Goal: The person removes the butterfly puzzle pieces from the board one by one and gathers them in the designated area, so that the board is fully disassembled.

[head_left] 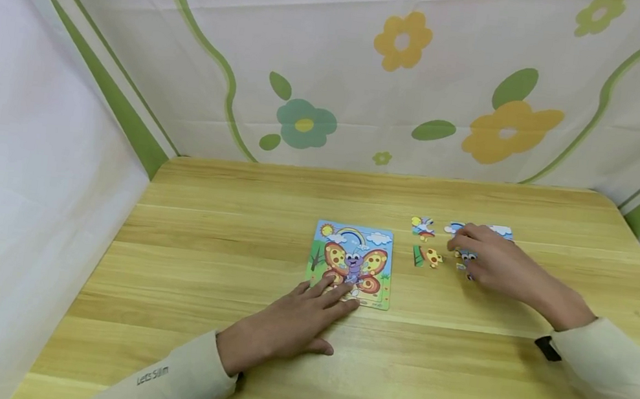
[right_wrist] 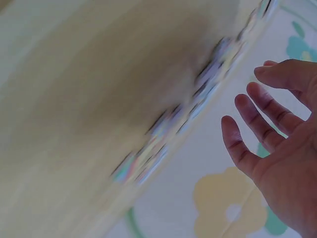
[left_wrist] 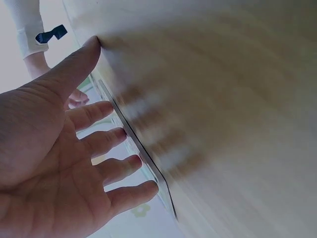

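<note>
A square butterfly jigsaw puzzle board [head_left: 350, 242] lies flat on the wooden table, its picture showing a sun, rainbow and clouds. My left hand [head_left: 298, 317] rests with spread fingers on its lower part; in the left wrist view the fingertips [left_wrist: 148, 187] lie along the board's edge. Over the loose puzzle pieces at the right, my right hand [head_left: 495, 260] hovers with loosely bent fingers. The right wrist view shows that hand [right_wrist: 277, 134] holding nothing, apart from the blurred pieces [right_wrist: 213, 64]. It partly hides a piece with the butterfly's face [head_left: 466, 256].
Between board and right hand lie a sun piece [head_left: 422, 226] and a red-and-yellow wing piece [head_left: 428, 257]. Behind the hand are a rainbow piece [head_left: 454, 228] and a cloud piece [head_left: 501, 231]. A flowered white curtain [head_left: 347, 53] hangs along the table's [head_left: 223, 228] back edge.
</note>
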A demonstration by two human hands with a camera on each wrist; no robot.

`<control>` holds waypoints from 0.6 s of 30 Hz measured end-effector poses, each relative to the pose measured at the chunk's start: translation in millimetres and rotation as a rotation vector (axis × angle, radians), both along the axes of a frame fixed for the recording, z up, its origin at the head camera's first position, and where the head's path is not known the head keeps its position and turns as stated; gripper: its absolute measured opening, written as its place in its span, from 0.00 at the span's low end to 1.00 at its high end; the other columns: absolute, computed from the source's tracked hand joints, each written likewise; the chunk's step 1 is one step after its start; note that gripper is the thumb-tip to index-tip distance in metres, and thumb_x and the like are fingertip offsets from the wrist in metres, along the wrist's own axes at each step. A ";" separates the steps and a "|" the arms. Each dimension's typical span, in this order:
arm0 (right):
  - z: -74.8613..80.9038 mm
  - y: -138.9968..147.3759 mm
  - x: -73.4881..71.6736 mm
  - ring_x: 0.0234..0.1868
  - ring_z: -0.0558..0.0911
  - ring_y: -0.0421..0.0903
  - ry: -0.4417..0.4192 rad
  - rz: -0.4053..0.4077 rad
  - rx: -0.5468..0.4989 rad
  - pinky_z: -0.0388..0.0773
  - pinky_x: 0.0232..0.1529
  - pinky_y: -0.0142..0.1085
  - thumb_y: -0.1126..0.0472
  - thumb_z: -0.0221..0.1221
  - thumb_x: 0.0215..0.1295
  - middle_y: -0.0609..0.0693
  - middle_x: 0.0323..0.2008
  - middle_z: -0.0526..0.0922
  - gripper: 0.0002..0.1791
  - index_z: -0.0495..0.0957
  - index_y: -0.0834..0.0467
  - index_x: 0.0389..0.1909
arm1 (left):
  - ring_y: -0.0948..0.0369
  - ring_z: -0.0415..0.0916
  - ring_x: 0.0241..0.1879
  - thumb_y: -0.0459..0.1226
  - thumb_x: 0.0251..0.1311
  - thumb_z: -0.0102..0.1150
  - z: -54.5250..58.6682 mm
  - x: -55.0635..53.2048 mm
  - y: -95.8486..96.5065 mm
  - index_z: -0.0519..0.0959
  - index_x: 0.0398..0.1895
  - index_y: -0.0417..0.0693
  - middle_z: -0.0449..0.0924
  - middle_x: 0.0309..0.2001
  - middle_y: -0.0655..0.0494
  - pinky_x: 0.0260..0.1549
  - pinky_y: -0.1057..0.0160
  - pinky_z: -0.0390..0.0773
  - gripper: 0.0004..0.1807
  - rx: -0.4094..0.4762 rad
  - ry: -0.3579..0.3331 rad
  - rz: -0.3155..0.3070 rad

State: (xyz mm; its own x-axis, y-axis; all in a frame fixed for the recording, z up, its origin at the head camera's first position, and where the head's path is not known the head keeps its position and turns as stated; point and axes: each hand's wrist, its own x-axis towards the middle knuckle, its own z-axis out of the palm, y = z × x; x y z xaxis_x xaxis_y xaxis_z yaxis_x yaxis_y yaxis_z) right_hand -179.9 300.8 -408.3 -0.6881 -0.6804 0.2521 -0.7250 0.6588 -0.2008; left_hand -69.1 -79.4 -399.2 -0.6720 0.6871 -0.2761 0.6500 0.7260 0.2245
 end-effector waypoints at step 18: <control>14.1 -91.9 1.6 0.55 0.81 0.53 -0.162 0.094 -0.017 0.82 0.53 0.50 0.75 0.64 0.65 0.53 0.55 0.82 0.17 0.84 0.56 0.51 | 0.40 0.48 0.83 0.56 0.71 0.61 3.7 -2.9 -26.7 0.59 0.83 0.59 0.50 0.85 0.49 0.74 0.31 0.60 0.41 0.040 -0.027 0.089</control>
